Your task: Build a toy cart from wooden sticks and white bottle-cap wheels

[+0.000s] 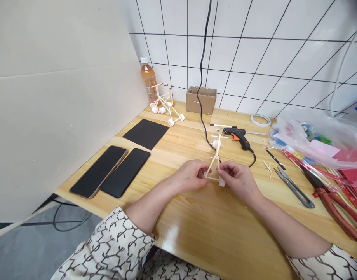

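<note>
A small tricycle model made of thin wooden sticks (216,157) stands between my hands on the wooden table. White wheels sit at its near end and one more shows farther up the frame. My left hand (192,175) is closed on its near left corner, fingertips over the wheel there. My right hand (238,179) pinches the near right side, just above the right wheel (222,181). Behind the model lies a black glue gun (238,137) with an orange trigger, its cord curling to the right.
Two phones (98,171) and a black square sheet (146,133) lie at left. Farther back are a similar stick model (163,103), a drink bottle (148,77) and a cardboard box (201,102). Thread snips (295,188), red-handled pliers (338,206), tape (260,119) and plastic bags (309,136) occupy the right.
</note>
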`<control>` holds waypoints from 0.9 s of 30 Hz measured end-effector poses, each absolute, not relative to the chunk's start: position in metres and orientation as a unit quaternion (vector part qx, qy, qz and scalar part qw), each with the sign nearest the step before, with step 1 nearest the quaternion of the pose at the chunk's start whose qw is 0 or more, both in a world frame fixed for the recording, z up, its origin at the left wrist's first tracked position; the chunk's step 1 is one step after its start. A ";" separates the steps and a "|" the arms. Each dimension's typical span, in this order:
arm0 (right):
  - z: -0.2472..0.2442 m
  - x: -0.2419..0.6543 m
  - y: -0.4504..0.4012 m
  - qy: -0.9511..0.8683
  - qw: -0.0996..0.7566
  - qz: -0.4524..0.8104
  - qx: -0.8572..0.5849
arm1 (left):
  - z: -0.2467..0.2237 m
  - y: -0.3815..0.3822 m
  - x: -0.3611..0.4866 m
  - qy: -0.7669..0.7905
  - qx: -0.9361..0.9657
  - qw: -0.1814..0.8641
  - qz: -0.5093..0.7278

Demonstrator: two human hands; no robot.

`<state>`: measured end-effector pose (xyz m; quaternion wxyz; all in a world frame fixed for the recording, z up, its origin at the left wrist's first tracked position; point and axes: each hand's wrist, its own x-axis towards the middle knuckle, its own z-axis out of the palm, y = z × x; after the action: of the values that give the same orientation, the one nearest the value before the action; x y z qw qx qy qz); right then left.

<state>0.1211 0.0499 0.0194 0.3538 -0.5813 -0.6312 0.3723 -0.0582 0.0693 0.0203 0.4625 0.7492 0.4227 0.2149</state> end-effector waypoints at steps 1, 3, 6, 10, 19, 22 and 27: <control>0.019 0.121 0.050 -0.631 0.354 0.371 -0.582 | 0.021 0.069 -0.058 0.419 0.746 0.472 0.211; 0.017 0.122 0.050 -0.631 0.355 0.370 -0.582 | 0.022 0.070 -0.059 0.414 0.735 0.496 0.204; 0.014 0.122 0.049 -0.631 0.356 0.371 -0.581 | 0.022 0.071 -0.060 0.413 0.711 0.531 0.205; 0.010 0.122 0.048 -0.630 0.353 0.380 -0.578 | 0.021 0.073 -0.059 0.424 0.687 0.551 0.211; 0.007 0.125 0.048 -0.634 0.360 0.366 -0.578 | 0.023 0.072 -0.057 0.415 0.682 0.561 0.220; 0.007 0.125 0.048 -0.636 0.364 0.360 -0.578 | 0.021 0.072 -0.057 0.426 0.686 0.548 0.219; 0.008 0.125 0.048 -0.633 0.368 0.363 -0.576 | 0.016 0.072 -0.055 0.437 0.657 0.565 0.240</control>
<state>0.1252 0.0484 0.0078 0.3681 -0.5764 -0.6326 0.3634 -0.0549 0.0725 0.0160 0.5653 0.6568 0.4374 0.2403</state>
